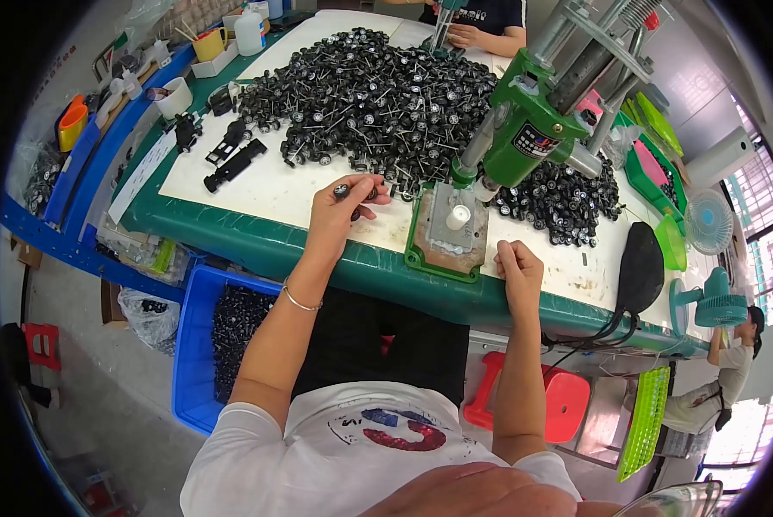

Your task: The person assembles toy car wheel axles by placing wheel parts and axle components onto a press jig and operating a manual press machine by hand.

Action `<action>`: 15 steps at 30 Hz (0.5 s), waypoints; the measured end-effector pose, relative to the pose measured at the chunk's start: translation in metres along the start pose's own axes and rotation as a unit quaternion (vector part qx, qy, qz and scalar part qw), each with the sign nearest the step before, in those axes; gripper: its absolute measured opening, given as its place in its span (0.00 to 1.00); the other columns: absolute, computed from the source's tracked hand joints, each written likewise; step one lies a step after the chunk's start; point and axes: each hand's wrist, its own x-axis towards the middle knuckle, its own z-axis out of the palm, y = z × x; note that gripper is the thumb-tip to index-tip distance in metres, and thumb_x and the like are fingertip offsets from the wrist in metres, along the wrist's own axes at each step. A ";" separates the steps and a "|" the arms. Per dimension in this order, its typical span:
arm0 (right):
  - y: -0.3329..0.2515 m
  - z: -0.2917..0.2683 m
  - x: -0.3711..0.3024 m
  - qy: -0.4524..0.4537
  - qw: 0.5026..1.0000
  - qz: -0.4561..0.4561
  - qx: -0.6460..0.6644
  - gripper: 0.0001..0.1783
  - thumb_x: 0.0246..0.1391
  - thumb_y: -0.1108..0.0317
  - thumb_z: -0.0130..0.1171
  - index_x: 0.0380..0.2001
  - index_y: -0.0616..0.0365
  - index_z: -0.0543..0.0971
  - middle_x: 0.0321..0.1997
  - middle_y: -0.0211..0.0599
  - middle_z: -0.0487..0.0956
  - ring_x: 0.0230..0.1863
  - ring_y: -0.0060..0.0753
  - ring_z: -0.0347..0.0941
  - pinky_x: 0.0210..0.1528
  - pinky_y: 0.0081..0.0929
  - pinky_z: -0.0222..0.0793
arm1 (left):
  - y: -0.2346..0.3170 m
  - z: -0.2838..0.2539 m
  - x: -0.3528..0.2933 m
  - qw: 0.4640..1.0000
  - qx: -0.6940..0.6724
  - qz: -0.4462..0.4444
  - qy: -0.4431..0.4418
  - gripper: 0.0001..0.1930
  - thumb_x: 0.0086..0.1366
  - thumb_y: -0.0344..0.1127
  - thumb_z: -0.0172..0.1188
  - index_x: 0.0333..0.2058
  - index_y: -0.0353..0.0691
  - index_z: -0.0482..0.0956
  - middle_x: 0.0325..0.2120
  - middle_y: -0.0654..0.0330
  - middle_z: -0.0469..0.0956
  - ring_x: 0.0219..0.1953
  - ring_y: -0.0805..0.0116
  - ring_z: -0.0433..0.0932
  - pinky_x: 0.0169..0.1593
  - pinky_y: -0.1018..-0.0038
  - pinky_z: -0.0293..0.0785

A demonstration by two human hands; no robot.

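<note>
My left hand [328, 217] is closed around a few small black toy wheels [341, 191], just in front of the large heap of wheels and axles [378, 103]. To its right stands a green hand press [524, 138] on a green-edged base [416, 250]. A white round holder [459, 217] sits on the base, under the press head. My right hand [521, 274] is beside the base at the table's front edge, its fingertips pinched together. Whatever those fingertips hold, if anything, is too small to make out.
A smaller wheel heap [563, 202] lies right of the press. Black plastic chassis parts [235, 165] lie at the left. A blue bin [198, 345] of dark parts stands below, with a red stool [567, 401] at the right. Another person's hand [465, 36] is across the table.
</note>
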 end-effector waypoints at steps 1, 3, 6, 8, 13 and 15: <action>-0.001 0.000 0.000 -0.001 1.000 0.004 -0.003 0.16 0.59 0.62 0.58 0.21 0.62 0.76 0.19 0.23 0.71 0.22 0.11 0.61 0.25 0.14 0.55 | 0.001 0.001 0.000 1.000 -0.011 0.000 -0.005 0.12 0.66 0.31 0.54 0.44 0.30 0.78 0.35 0.56 0.81 0.40 0.70 0.81 0.31 0.81 0.70; -0.002 0.000 0.000 0.000 1.000 0.004 -0.002 0.16 0.59 0.62 0.58 0.21 0.62 0.76 0.19 0.23 0.71 0.22 0.11 0.61 0.25 0.14 0.55 | 0.002 0.003 0.000 1.000 -0.023 -0.002 -0.012 0.12 0.66 0.30 0.54 0.45 0.30 0.77 0.38 0.55 0.81 0.44 0.67 0.81 0.31 0.81 0.71; 0.001 0.000 0.000 0.001 1.000 0.001 0.000 0.16 0.59 0.62 0.58 0.21 0.62 0.76 0.19 0.23 0.71 0.22 0.11 0.61 0.25 0.14 0.55 | 0.001 0.003 0.001 1.000 -0.020 0.010 -0.016 0.14 0.64 0.25 0.53 0.48 0.30 0.76 0.42 0.54 0.81 0.47 0.66 0.80 0.31 0.80 0.71; 0.001 -0.001 0.000 0.001 1.000 -0.002 0.000 0.16 0.59 0.62 0.58 0.21 0.62 0.76 0.19 0.22 0.71 0.22 0.11 0.61 0.25 0.13 0.55 | -0.002 0.002 0.002 0.999 0.004 0.025 -0.023 0.16 0.61 0.20 0.53 0.48 0.31 0.76 0.44 0.54 0.80 0.48 0.67 0.80 0.29 0.81 0.68; 0.002 0.002 -0.001 0.001 1.000 -0.004 -0.005 0.16 0.60 0.63 0.57 0.21 0.60 0.75 0.19 0.22 0.71 0.21 0.11 0.60 0.23 0.13 0.53 | 0.002 0.003 -0.002 0.999 0.033 0.008 -0.015 0.16 0.60 0.21 0.57 0.48 0.34 0.77 0.41 0.57 0.81 0.45 0.72 0.80 0.26 0.85 0.63; 0.002 0.001 -0.001 0.002 1.000 -0.010 -0.001 0.16 0.60 0.63 0.57 0.21 0.60 0.75 0.19 0.22 0.71 0.21 0.10 0.60 0.23 0.13 0.53 | 0.003 0.003 -0.003 0.999 0.053 -0.002 -0.013 0.16 0.60 0.22 0.58 0.48 0.35 0.77 0.40 0.59 0.82 0.43 0.74 0.81 0.26 0.86 0.62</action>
